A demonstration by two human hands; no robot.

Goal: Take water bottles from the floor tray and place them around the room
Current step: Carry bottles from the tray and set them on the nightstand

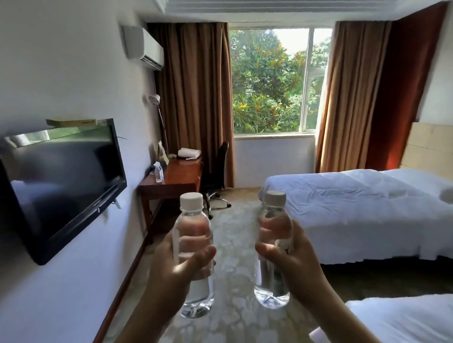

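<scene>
I hold two clear water bottles with white caps upright in front of me, above the patterned carpet. My left hand [172, 265] is wrapped around the middle of the left bottle [192, 223]. My right hand [295, 253] grips the right bottle [274, 285] the same way. The two bottles are apart, about a hand's width between them. The floor tray is not in view. A small clear bottle [159, 172] stands on the wooden desk [179, 176] by the far left wall.
A wall-mounted TV [59, 182] juts out on the left. A black office chair [216, 171] sits at the desk. One white bed [362, 207] lies on the right, another bed's corner [410, 321] is at the lower right. Carpet [235, 235] runs between toward the window [276, 82].
</scene>
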